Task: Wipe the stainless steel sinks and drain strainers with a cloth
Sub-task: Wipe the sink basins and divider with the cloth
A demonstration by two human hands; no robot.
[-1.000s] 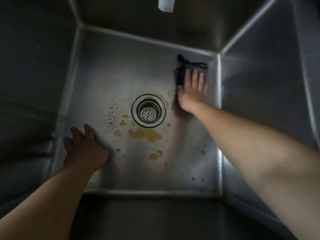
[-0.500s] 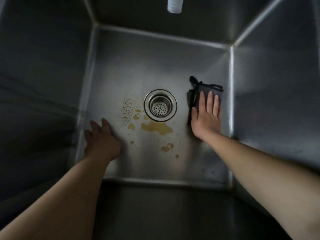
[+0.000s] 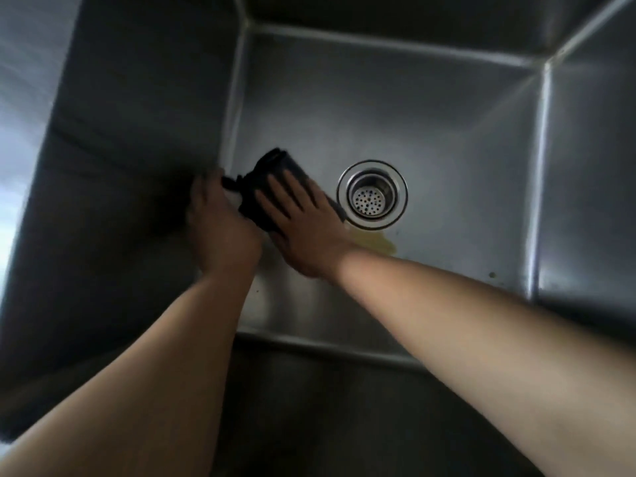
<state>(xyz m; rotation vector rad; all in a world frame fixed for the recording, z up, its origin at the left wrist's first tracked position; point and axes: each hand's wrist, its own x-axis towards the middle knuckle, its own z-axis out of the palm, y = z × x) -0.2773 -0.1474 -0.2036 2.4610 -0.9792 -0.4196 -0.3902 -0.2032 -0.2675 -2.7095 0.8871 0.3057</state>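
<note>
I am looking down into a deep stainless steel sink [image 3: 447,108]. Its round drain strainer [image 3: 372,194] sits in the middle of the floor. A dark folded cloth [image 3: 272,177] lies on the floor left of the strainer, close to the left wall. My right hand [image 3: 306,232] presses flat on the cloth with fingers spread. My left hand [image 3: 220,228] rests on the floor against the left wall, its fingertips touching the cloth's loose end. A yellow-brown stain [image 3: 377,243] remains just below the strainer, partly hidden by my right wrist.
The steel walls rise steeply on all sides, the left wall [image 3: 130,132] dark and the right wall [image 3: 592,166] brighter. A small brown speck [image 3: 492,274] sits near the right front corner of the floor.
My right hand has slid the cloth from right of the strainer across to the left side beside my left hand. The speckled stains left of the drain no longer show.
</note>
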